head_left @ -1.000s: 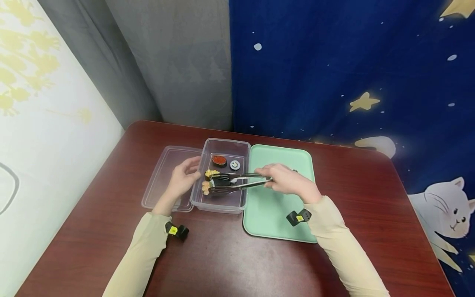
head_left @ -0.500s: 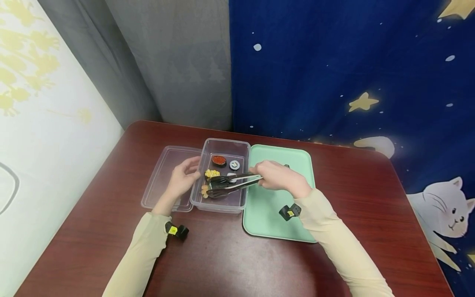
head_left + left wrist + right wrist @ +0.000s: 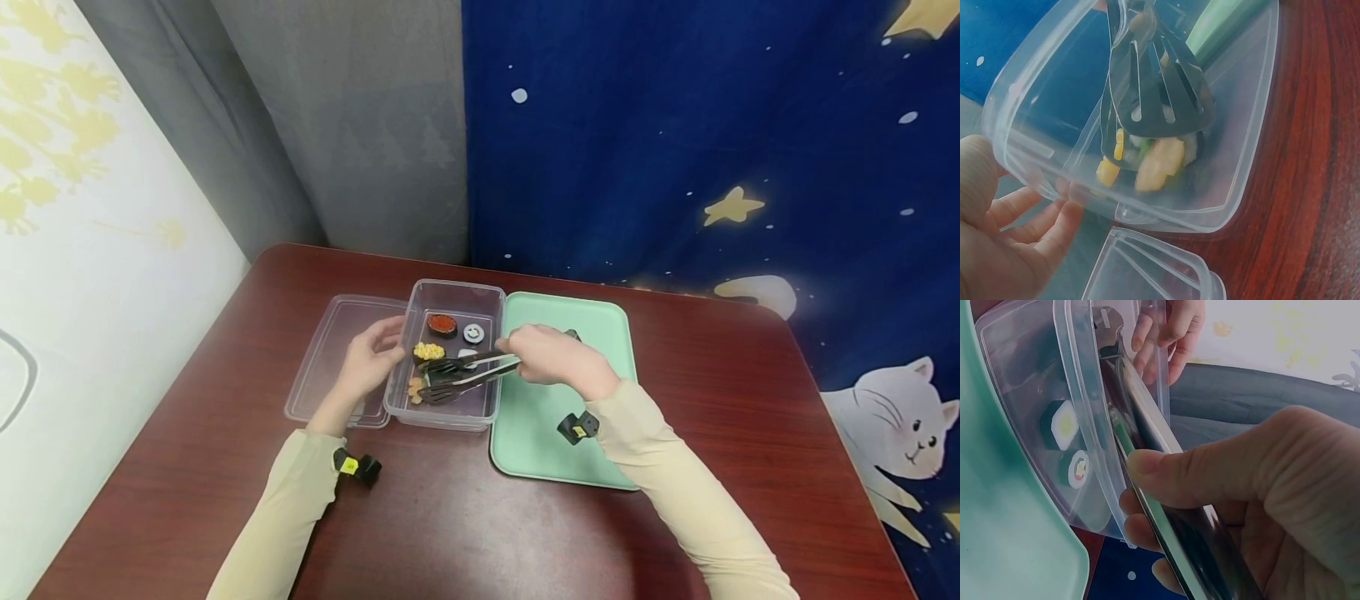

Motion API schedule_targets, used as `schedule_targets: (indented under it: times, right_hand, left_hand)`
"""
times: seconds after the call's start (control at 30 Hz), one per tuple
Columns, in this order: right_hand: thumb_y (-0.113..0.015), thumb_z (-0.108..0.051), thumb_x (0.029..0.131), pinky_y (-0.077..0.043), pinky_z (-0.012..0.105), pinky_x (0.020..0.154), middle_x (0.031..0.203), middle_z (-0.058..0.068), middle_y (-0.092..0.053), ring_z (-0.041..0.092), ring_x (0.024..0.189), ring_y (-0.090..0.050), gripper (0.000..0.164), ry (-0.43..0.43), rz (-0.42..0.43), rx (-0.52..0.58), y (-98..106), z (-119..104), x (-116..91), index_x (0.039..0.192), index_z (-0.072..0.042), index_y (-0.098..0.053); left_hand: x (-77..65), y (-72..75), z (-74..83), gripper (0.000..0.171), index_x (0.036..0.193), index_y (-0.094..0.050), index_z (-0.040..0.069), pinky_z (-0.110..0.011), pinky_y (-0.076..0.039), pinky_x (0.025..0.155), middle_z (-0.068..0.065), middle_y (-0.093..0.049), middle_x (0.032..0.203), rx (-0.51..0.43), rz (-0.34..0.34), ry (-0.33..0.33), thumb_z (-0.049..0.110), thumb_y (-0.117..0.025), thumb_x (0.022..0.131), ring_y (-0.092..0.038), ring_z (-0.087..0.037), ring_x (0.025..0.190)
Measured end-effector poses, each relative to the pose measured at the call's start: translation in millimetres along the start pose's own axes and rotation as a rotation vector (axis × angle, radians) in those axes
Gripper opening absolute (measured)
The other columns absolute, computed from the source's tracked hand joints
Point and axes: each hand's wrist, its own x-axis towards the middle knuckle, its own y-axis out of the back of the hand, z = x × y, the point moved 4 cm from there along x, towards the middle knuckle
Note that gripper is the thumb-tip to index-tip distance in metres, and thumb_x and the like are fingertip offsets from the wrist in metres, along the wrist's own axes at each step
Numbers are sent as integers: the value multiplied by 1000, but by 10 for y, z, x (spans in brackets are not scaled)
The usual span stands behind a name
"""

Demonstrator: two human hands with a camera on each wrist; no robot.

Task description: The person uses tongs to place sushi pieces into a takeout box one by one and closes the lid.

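My right hand [image 3: 551, 354] grips a pair of black-and-silver tongs [image 3: 1147, 415], its thumb along one arm. The slotted heads of the tongs [image 3: 1160, 94] are down inside a clear plastic box [image 3: 442, 422], around a sushi piece with an orange-brown end [image 3: 1160, 164]. Whether they still pinch it I cannot tell. Beside it lies a corn-topped sushi [image 3: 429, 352]. Farther back are a red roe sushi [image 3: 442, 324] and a round sushi roll [image 3: 473, 334]; a second roll [image 3: 1064, 425] is partly behind the tongs. My left hand [image 3: 369, 358] rests with relaxed fingers against the box's left wall.
A clear lid [image 3: 322, 367] lies flat on the table to the left, partly under my left hand. The pale green tray [image 3: 547, 450] stands right against the box's right side. Curtains [image 3: 390, 150] hang behind the dark red wooden table [image 3: 450, 525].
My right hand has moved left with the tongs, and their heads have gone lower in the box, carrying the orange-ended sushi down slightly. The left hand has stayed at the box.
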Motion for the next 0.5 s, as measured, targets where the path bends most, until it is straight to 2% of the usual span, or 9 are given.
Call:
schedule_targets:
  times: [0.13, 0.27, 0.37, 0.5]
  right_hand:
    - [-57, 9, 74, -47, 29, 61, 80, 4, -63, 15, 70, -54, 25, -2, 1, -4, 7, 0, -8, 92, -6, -64]
    - [-59, 7, 74, -51, 31, 66, 86, 7, -66, 19, 77, -60, 30, 3, 13, 15, 10, 18, -58, 101, -5, -65]
    - [-63, 5, 76, -52, 32, 71, 95, 10, -67, 21, 85, -62, 37, 0, 30, 55, 7, 55, -135, 112, -3, -64]
    - [-66, 3, 78, -53, 35, 77, 103, 13, -66, 24, 92, -62, 40, 6, 85, 131, 0, 133, -267, 118, 1, -61]
  left_hand:
    - [62, -3, -151, 50, 132, -45, -9, -48, -48, 93, -31, -50, 128, -15, 3, 5, -9, -55, 83, -50, -44, 116]
    - [121, -10, -320, 50, 133, -45, -6, -44, -48, 95, -27, -50, 130, -2, 8, 7, -7, -55, 84, -51, -40, 117]
    - [138, -13, -369, 50, 133, -45, -5, -44, -48, 95, -26, -51, 130, -2, 12, -3, -7, -55, 84, -52, -39, 116]
    - [146, -14, -380, 50, 132, -46, -6, -45, -48, 94, -27, -51, 129, -8, 16, -16, -7, -55, 83, -52, -40, 116]
